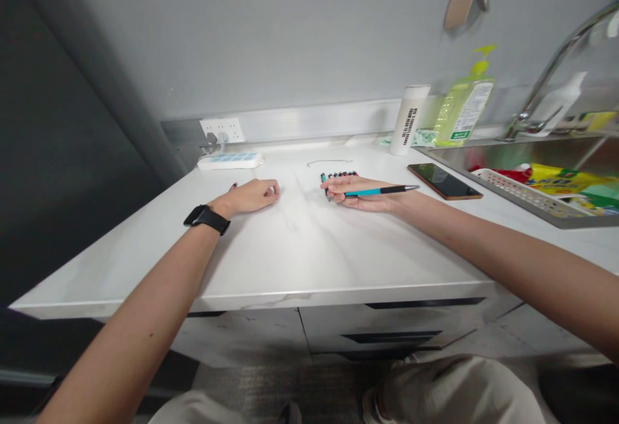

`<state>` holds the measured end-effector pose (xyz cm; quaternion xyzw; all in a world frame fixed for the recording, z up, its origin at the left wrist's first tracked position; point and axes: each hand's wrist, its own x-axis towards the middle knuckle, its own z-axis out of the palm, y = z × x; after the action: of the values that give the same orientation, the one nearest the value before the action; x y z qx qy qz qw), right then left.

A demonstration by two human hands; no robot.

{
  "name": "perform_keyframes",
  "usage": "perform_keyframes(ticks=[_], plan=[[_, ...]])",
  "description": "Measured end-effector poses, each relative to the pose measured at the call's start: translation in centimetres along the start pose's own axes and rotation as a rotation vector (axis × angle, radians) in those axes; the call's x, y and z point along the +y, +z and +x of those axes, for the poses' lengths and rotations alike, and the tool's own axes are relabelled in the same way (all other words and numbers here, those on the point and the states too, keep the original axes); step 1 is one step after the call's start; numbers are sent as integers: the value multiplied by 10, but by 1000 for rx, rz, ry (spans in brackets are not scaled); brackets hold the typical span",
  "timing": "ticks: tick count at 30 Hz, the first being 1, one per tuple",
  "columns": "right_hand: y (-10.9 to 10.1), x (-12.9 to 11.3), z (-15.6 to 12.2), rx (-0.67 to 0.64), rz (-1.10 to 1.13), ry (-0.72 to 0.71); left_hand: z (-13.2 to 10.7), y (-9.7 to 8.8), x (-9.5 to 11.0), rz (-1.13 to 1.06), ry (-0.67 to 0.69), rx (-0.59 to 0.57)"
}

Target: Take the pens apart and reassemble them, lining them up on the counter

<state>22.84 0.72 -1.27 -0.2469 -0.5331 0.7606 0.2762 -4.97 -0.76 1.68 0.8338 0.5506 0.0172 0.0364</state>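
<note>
My right hand [355, 193] lies on the white countertop [300, 243] and grips a teal and black pen [382, 190], its metal tip pointing right. Several more pens [338, 175] with dark caps lie bunched just behind and under its fingers. My left hand [251, 196] rests on the counter to the left, fingers curled into a loose fist with nothing visible in it. A black watch [207, 218] is on that wrist.
A phone [443, 181] lies right of the pens. Behind it stand a white bottle [409, 120] and a green soap dispenser [464, 105]. A sink [532, 173] with a tap and colourful packets is at the right. A power strip [230, 160] sits at the back left.
</note>
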Motion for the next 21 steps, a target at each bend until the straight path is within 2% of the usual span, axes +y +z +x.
perform_keyframes(ticks=[4, 8, 11, 17, 21], plan=[[1, -1, 1, 19, -3, 1, 0, 1, -1, 0, 3, 6], [0, -2, 5, -59, 31, 54, 0, 1, 0, -7, -4, 6], [-1, -2, 6, -69, -12, 82, 0, 1, 0, -12, -4, 1], [3, 2, 6, 31, 16, -47, 1, 2, -3, -11, 23, 4], [2, 2, 7, 42, 35, -76, 0, 1, 0, -8, 13, -7]])
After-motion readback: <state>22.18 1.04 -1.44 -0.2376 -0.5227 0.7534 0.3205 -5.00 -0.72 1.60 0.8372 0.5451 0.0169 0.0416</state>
